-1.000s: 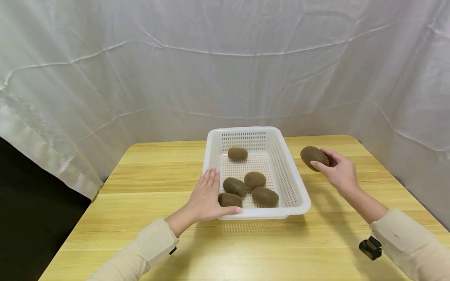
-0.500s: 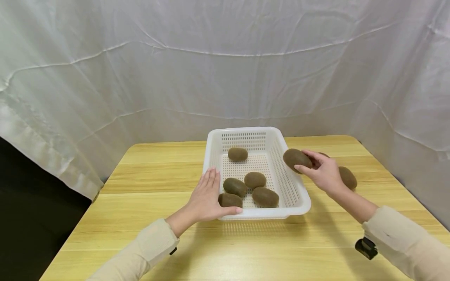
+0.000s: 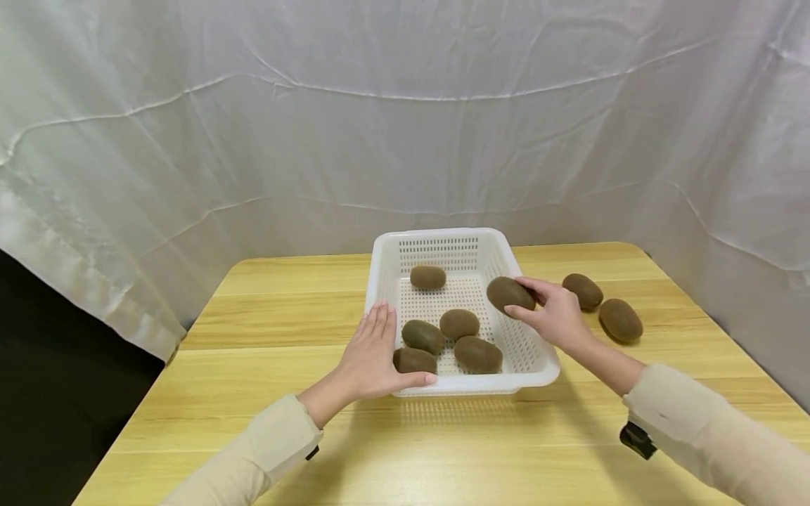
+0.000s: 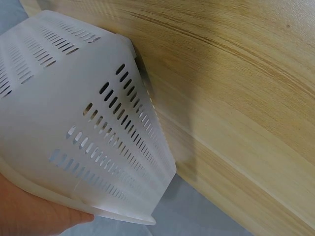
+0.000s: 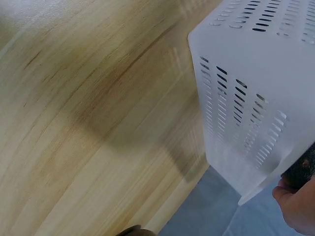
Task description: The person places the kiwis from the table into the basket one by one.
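Note:
A white perforated plastic basket point(image 3: 487, 383) stands on the table, with several brown kiwis point(image 3: 459, 323) lying in it. My left hand point(image 3: 373, 358) rests over its near left corner, fingers straight along the left rim and thumb along the front rim. Above the basket's right side, my right hand point(image 3: 557, 316) pinches a kiwi point(image 3: 508, 295) between thumb and fingers. The right wrist view shows part of this dark kiwi point(image 5: 301, 169) at the basket rim. From the left wrist, only the edge of my left hand point(image 4: 34, 211) shows against the basket wall point(image 4: 113, 137).
Two more kiwis, one farther back point(image 3: 583, 292) and one nearer point(image 3: 621, 320), lie on the wooden table point(image 3: 278, 393) right of the basket. A pale curtain point(image 3: 405, 126) hangs behind and at the sides of the table.
My right hand has carried its kiwi leftward from above the table to over the basket. The two kiwis on the right have come into view. My left hand has stayed put.

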Demonstrator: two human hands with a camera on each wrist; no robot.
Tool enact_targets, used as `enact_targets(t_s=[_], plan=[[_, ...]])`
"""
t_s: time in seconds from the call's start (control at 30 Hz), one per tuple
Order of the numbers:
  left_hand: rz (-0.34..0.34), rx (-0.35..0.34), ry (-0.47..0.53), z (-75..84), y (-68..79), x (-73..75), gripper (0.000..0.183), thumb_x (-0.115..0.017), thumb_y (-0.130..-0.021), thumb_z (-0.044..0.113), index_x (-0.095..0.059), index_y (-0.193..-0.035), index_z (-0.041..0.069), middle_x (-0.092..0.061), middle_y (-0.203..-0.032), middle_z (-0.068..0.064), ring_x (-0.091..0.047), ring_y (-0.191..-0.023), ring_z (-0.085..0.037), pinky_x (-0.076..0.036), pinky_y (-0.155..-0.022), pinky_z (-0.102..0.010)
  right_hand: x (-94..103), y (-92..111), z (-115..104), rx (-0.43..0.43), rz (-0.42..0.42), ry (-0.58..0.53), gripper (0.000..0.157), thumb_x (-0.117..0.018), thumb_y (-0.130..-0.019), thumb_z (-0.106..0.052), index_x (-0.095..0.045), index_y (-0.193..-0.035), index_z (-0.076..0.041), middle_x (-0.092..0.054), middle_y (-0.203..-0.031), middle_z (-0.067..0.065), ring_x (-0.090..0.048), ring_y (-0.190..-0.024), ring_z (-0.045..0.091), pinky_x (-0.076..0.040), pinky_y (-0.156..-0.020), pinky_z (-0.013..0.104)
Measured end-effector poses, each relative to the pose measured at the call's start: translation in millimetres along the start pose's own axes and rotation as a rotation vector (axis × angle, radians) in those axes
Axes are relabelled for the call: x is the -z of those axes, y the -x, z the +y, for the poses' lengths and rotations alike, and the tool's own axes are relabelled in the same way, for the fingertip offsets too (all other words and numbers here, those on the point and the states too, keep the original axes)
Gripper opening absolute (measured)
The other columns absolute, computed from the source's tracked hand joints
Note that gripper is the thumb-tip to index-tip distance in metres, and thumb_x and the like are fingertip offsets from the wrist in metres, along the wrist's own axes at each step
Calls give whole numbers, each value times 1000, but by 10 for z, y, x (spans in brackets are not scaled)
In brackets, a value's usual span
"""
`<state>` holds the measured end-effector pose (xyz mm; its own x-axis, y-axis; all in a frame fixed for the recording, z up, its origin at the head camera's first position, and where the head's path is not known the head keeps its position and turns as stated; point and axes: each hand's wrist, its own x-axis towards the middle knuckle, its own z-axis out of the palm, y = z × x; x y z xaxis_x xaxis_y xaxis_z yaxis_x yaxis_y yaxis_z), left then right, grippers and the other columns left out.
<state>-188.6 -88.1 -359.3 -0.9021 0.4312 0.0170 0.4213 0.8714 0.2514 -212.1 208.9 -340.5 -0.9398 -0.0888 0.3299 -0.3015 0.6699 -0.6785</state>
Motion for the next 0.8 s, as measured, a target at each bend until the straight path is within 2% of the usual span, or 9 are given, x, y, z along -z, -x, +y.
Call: enact_targets(t_s=[0.17,0.33,0.6,0.63,0.7,0.8], plan=[[-1,2,-2,0,0,-3,120,-52,-71,78,-9,-146,-6,-1,-154,-21,0,-145,-30,-4,-119,-40,-73,-2,-9,6,-8,58,44,-70,-81,-12,-58,-120,7,-59,-119,27,-57,-110,40,-50,-89,48],[1,1,-3,0,-4,-5,120,-51,-71,78,-10,-146,-6,-1,-154,-21,0,-145,-30,-3,-119,-40,-97,-9,-11,25,34,52,31,-68,-81,-5,-63,-109,8,-65,-108,25,-60,-106,40,-50,-90,47],[6,-1,2,0,-4,-6,119,-51,-71,77,-10,-146,-6,-2,-154,-21,-2,-145,-31,-4,-119,-40,71,-2,94,-18,130,41,28,-66,-84,-9,-65,-106,8,-66,-103,27,-64,-96,41,-52,-84,45],[4,-1,3,0,-4,-6,119,-51,-71,77,-10,-146,-6,-2,-154,-21,-1,-145,-31,-4,-119,-40,102,4,127,-23,139,41,28,-65,-84,-9,-65,-106,8,-66,-104,27,-64,-95,41,-54,-82,42],[3,0,5,-3,-4,-9,119,-52,-71,77,-10,-146,-6,-2,-154,-21,-1,-145,-31,-3,-119,-40,170,19,201,-44,147,43,30,-65,-86,-13,-64,-108,7,-65,-107,27,-64,-96,39,-56,-78,27],[2,2,6,-8,-5,-12,119,-52,-71,77,-9,-146,-5,-2,-154,-21,0,-145,-30,-3,-119,-40,267,44,326,-94,148,45,35,-63,-88,-19,-62,-113,5,-63,-112,25,-63,-97,32,-48,-72,5]])
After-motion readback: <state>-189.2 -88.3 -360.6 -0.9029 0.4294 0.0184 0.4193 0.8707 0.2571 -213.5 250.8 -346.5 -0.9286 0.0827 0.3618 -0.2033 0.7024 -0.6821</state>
